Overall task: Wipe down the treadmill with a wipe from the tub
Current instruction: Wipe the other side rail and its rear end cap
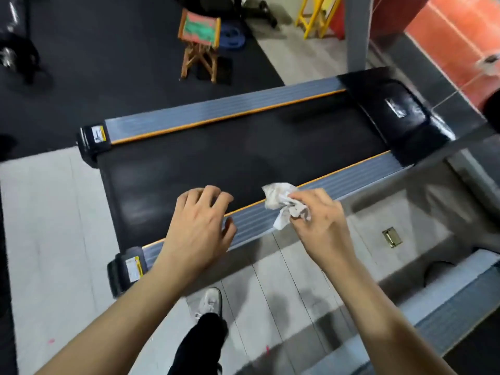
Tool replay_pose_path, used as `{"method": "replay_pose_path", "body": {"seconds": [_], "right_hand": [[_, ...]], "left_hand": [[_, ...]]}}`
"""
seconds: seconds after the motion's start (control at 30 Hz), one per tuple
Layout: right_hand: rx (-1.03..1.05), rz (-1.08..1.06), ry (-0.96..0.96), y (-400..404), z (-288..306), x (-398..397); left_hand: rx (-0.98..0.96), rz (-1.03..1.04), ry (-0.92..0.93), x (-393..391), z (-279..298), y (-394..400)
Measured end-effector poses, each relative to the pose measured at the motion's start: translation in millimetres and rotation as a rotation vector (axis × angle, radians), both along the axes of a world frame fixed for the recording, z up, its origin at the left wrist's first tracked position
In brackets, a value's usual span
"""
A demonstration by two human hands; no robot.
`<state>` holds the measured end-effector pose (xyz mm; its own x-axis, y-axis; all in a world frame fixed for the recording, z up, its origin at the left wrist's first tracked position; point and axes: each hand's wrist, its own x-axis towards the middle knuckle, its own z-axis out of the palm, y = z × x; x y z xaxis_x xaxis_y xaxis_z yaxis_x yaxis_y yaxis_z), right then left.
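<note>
A crumpled white wipe is lying bunched over the near side rail of a treadmill, at the orange strip where the rail meets the black belt. The right hand is pinching the wipe between thumb and curled fingers, holding it over the rail. The left hand is hovering beside it, farther toward the treadmill's rear end, fingers loosely bent and spread over the belt's edge, gripping nothing; whether the fingertips are touching the belt cannot be told. Both forearms are reaching in from the near side of the treadmill. A white shoe and a black trouser leg are standing on the pale tiled floor just short of the near rail. Beyond the far rail, a small wooden folding stool with a red and green seat is sitting on dark matting. A yellow frame is standing farther back, past the treadmill's black motor cover.
</note>
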<state>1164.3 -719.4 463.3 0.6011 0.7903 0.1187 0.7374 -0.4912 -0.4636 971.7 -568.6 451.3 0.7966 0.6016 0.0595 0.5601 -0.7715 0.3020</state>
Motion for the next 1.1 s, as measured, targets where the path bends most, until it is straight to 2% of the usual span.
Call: {"method": "replay_pose_path", "body": {"seconds": [0.13,0.3,0.57,0.73,1.1], "right_hand": [[-0.046,0.026,0.04,37,-75,42],[0.004,0.06,0.08,68,-183,90],[0.032,0.063,0.108,66,-331,167],[0.026,0.041,0.131,35,-387,237],[0.042,-0.028,0.098,-51,-455,420]], "left_hand": [[-0.067,0.028,0.039,38,-70,20],[-0.081,0.008,0.074,82,-169,29],[-0.08,0.003,0.184,154,-300,18],[-0.105,-0.007,0.244,223,-343,-3],[-0.101,-0.022,0.279,399,-411,-68]]}}
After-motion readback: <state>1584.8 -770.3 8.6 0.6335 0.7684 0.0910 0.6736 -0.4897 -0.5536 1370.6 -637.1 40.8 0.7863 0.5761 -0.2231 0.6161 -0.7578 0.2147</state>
